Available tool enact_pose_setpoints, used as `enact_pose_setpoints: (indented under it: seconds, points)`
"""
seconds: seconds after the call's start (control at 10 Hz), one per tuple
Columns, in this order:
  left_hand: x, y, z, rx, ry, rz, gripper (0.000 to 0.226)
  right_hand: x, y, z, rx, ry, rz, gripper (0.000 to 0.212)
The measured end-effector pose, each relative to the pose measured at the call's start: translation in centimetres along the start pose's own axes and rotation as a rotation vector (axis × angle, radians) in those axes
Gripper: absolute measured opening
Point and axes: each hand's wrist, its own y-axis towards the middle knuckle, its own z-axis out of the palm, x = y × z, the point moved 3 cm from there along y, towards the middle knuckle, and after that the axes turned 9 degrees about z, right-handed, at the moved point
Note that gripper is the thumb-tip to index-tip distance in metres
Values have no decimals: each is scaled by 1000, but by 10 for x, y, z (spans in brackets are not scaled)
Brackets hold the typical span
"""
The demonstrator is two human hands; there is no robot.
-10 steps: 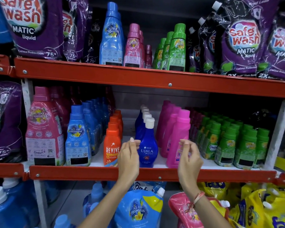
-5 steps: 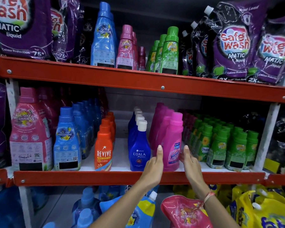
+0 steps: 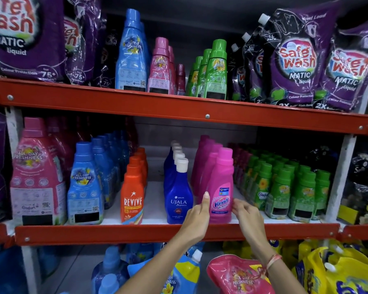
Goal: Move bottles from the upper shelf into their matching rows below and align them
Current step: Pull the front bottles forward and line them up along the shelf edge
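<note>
On the upper shelf (image 3: 179,107) stand a tall blue bottle (image 3: 132,54), pink bottles (image 3: 160,68), a small maroon bottle (image 3: 180,79) and green bottles (image 3: 217,71). The lower shelf (image 3: 136,232) holds rows of blue (image 3: 83,183), orange Revive (image 3: 133,196), dark blue Ujala (image 3: 179,196), pink Vanish (image 3: 221,187) and green bottles (image 3: 285,187). My left hand (image 3: 197,219) rests its thumb on the left side of the front Vanish bottle. My right hand (image 3: 245,213) has its fingertips on that bottle's right side. The bottle stands upright at the shelf's front edge.
Purple Safe Wash pouches (image 3: 295,64) fill both ends of the upper shelf. A large pink bottle (image 3: 36,172) stands at the lower left. Below are blue bottles (image 3: 111,270), a pink pouch (image 3: 240,276) and yellow pouches (image 3: 338,272). A white upright (image 3: 340,177) bounds the lower shelf on the right.
My left hand moved from the Ujala bottle to the left side of the front Vanish bottle. Both hands now flank that bottle, and its label faces front.
</note>
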Motion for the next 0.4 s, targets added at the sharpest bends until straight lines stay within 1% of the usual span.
enact_pose_setpoints:
  seconds: [0.1,0.2,0.3,0.4]
  points:
    - [-4,-5,-11,-39,83,147,58,14,-8,-6,26,-98,-75,32]
    - [-18,-9,-34,-142,179,429,49,41,-16,-19,-66,-165,-222,41]
    - [-48,-7,-74,-342,439,788,46,86,-25,-37,-134,-102,-403,42]
    - [-76,0,-117,-636,879,1086,46,152,-60,-72,-121,118,-623,31]
